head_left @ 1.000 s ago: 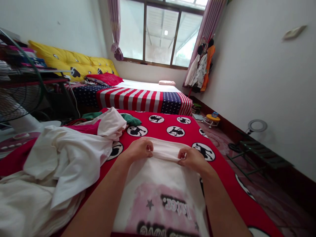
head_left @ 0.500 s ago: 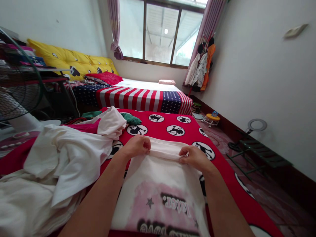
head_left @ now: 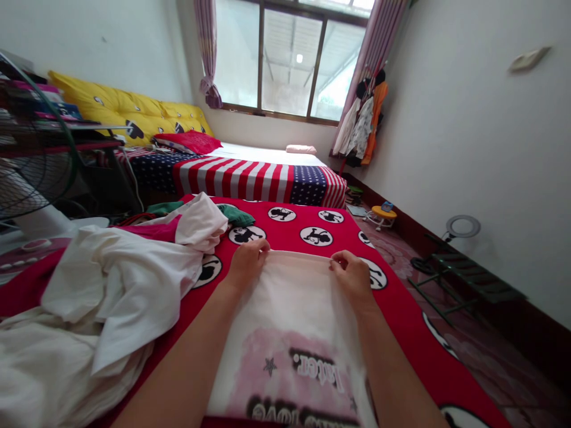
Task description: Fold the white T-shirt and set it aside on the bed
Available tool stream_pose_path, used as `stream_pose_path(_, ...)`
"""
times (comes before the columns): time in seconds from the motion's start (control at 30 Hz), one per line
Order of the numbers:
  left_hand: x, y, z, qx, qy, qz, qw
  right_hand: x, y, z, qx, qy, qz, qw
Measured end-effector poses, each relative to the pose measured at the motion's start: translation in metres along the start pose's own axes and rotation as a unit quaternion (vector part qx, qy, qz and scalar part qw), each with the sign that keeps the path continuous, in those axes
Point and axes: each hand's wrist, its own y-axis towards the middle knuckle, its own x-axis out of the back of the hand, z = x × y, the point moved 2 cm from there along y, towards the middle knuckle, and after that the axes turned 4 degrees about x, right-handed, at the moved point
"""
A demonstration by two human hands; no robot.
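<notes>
Before you, the garment [head_left: 297, 303] lies on the near cloth [head_left: 401, 312], your left hand [head_left: 248, 261] at its far left corner and your right hand [head_left: 354, 279] at its far right. A clothes heap [head_left: 134, 279] lies left of it; a folding stool [head_left: 479, 276] stands right of the cloth, and a bed [head_left: 263, 181] beyond.

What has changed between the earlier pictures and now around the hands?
The left hand and right hand have shifted forward to the far edge of the cloth. The fold they were pinching just short of that edge is gone; the cloth now looks smooth there. The white heap and red cover stayed as they were.
</notes>
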Motion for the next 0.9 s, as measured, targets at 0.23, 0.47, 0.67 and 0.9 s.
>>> stream_pose_path(0.23, -0.005, -0.001, 0.015, 0.054, -0.027, -0.011, 0.998, -0.011, -0.002, -0.015, -0.022, -0.042, 0.021, 0.999)
stream_pose_path(0.47, 0.011, 0.002, 0.040, 0.157, -0.062, 0.035, 0.985, -0.010, -0.005, -0.015, -0.046, -0.095, 0.055, 0.993)
stream_pose_path(0.67, 0.013, 0.000, 0.040, 0.122, -0.099, 0.138, 0.978, -0.009, -0.004, -0.012, -0.058, -0.122, 0.082, 0.987)
stream_pose_path(0.9, 0.012, -0.001, 0.036, 0.102, -0.051, 0.141, 0.983, -0.010, -0.004, -0.012, -0.061, -0.128, 0.097, 0.985)
